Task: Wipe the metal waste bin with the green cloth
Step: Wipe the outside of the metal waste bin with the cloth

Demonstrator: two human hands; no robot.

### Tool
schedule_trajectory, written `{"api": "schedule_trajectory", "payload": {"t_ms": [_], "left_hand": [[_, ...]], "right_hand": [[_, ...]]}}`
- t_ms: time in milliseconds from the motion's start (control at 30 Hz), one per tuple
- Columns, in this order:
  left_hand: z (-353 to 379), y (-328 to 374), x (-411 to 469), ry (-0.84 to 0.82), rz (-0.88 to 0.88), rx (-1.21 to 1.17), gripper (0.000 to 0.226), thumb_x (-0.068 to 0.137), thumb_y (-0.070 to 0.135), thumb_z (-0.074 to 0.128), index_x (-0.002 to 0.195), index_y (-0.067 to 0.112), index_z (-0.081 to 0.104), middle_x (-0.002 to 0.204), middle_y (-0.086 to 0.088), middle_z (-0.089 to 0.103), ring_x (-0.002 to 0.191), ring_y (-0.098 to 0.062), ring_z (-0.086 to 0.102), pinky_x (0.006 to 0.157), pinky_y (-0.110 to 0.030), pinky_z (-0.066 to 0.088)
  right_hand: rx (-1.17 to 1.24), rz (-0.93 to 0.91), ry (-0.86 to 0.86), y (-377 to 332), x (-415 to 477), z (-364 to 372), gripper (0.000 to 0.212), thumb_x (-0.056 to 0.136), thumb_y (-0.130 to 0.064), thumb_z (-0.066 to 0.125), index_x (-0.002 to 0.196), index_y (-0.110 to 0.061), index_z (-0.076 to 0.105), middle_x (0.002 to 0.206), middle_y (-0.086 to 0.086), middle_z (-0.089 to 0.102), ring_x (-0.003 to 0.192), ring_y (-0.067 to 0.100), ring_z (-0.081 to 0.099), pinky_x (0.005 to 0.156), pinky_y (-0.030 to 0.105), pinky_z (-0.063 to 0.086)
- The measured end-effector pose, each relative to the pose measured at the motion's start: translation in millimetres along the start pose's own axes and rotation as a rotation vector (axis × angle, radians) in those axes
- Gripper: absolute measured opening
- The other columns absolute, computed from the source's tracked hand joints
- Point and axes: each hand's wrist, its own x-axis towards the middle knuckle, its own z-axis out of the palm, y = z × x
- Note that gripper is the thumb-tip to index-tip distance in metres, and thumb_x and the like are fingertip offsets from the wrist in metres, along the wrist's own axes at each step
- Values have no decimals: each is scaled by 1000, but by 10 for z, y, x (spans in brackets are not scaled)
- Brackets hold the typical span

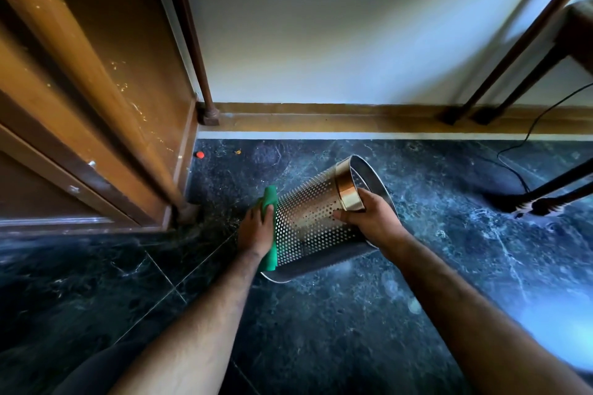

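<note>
The metal waste bin (316,221) is tipped — rim gripped by the right hand (373,218), long axis toward lower left, where the green cloth (270,228) is pressed by the left hand (255,231).

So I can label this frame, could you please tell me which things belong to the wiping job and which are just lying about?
Job: metal waste bin, green cloth, left hand, right hand.
Lying about: red cap, black cable, chair leg.

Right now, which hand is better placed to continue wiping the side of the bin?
The left hand. It presses the green cloth against the perforated wall of the metal waste bin near its base. The right hand is busy gripping the bin near its rim, holding it tilted.
</note>
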Motion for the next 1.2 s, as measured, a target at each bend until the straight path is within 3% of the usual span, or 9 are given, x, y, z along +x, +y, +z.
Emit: {"api": "schedule_trajectory", "payload": {"t_ms": [133,233,267,467,567,733,933,1067,1200], "left_hand": [[-73,241,113,-17,-40,12,54,105,41,36,132,0,59,131,-29,62,119,-43,60,98,-43,49],[-67,696,102,-10,110,-53,58,102,55,31,128,14,64,98,-12,71,75,-26,67,59,-32,51],[-63,866,76,-21,145,-117,61,100,62,30,128,20,64,94,-5,70,68,-20,65,56,-27,49],[-65,1338,-70,-5,345,-279,45,98,49,43,118,17,67,112,-12,71,99,-29,68,80,-38,56],[-46,1042,-182,14,391,-245,43,101,40,46,127,9,63,121,-17,67,108,-32,65,92,-43,54],[26,307,-171,-46,191,-124,42,104,35,44,121,2,63,117,-24,67,104,-36,66,91,-47,53],[13,138,26,-138,-51,-158,51,105,40,37,130,3,60,132,-26,64,119,-38,62,102,-47,49],[-86,715,66,-235,-45,-281,68,97,67,30,145,22,50,148,-17,54,132,-38,55,111,-54,42],[-139,1359,19,-142,62,-420,64,87,73,37,123,28,65,121,-11,72,104,-31,69,92,-43,56]], "right_hand": [[35,-15,-90,6,-39,108,33,74,-7,85,102,-19,72,94,-6,81,87,8,75,75,18,55],[-31,-47,-140,15,-33,118,37,75,-4,83,108,-14,71,102,3,80,98,18,75,88,29,58],[-74,-57,-152,15,-24,111,37,76,-4,83,110,-13,71,103,5,79,99,20,74,91,32,57],[-315,-59,-266,7,46,-154,42,75,-1,83,109,-23,70,92,-11,76,81,-2,70,84,22,53],[-521,-75,-260,-39,72,-274,41,71,-5,86,106,-21,72,96,-1,78,87,11,72,83,30,57],[-208,-83,-74,-133,34,-179,29,74,-8,84,87,-28,66,74,-19,76,63,-3,70,57,16,54],[-16,-44,-142,-122,-12,-130,31,76,0,80,96,-22,72,84,-5,79,79,13,75,73,35,59],[-88,-76,-219,-133,-7,-28,32,78,1,79,91,-28,72,88,-3,78,85,15,73,80,43,61],[-218,-104,-259,-145,22,-39,36,78,0,80,103,-24,71,104,3,78,100,20,73,99,45,55]]}}
